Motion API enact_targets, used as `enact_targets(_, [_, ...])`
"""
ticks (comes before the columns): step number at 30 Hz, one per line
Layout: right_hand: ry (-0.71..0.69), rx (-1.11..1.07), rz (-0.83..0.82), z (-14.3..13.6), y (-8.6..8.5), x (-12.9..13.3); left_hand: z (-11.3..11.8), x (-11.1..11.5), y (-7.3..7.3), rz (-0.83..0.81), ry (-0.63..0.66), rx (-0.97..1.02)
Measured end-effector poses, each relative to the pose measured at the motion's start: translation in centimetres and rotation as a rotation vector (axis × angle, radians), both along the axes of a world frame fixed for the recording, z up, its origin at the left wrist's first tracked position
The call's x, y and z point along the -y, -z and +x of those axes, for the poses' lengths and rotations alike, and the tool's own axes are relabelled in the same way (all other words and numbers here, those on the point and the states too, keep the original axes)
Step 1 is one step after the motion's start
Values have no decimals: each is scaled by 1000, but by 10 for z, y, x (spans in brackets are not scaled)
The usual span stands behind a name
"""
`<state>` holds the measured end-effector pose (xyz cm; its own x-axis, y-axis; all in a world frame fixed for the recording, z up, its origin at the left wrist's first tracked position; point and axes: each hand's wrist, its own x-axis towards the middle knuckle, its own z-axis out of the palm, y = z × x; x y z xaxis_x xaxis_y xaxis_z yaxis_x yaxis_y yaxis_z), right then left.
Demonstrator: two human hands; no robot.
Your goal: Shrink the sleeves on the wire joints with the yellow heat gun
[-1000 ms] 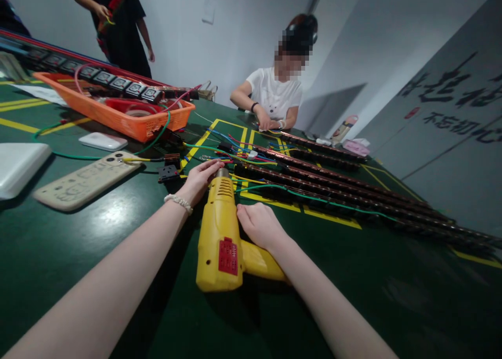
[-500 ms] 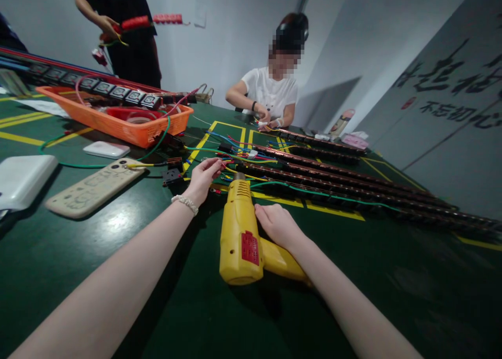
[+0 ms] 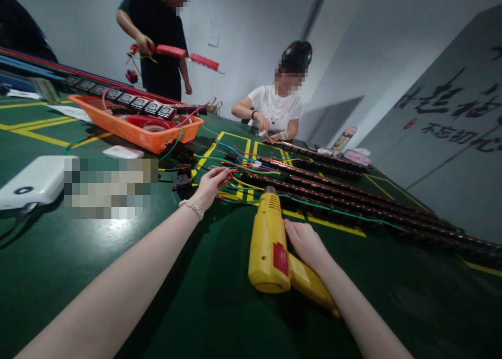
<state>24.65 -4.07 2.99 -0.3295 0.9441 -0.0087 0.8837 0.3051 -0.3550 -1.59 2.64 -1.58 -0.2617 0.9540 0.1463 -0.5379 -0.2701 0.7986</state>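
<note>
Heat gun (image 3: 266,244): was held over table (image 3: 176,317) with nozzle (image 3: 270,190) forward. Grip of right hand (image 3: 306,244): was wrapped around handle (image 3: 311,285). Grip of left hand (image 3: 207,189): was pinching wires (image 3: 243,181) left of nozzle, near dark strips (image 3: 368,204). Orange basket (image 3: 121,133): stood farther left.

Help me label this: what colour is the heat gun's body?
The heat gun's body is yellow, clearest in the head view.

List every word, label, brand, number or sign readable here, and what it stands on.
"不忘初心": lower line on the right-hand wall.
Larger characters above: cut off, not surely readable.
Red mark on that wall: too small.
Red label on the yellow heat gun: too blurred.
Dark oval on the white device: too small.
No brand or number is legible.
</note>
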Motion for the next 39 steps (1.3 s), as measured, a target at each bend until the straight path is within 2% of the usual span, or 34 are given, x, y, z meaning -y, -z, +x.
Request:
enact_targets(7, [110,55,-45,-4,-1,-3,0,2,-1,-44,61,9])
enact_targets(15, [187,43,-129,-16,-7,-4,1,-1,3,-19,16,-83])
enact_targets(24, [105,79,-91,-47,-5,-3,2,2,-1,-46,-140,-265])
enact_targets(31, [-25,129,25,-73,0,-4,1,-1,1,-67,-179,-350])
enact_targets(39, [-109,134,58,-101,7,-16,-4,-7,5,-20,-215,-439])
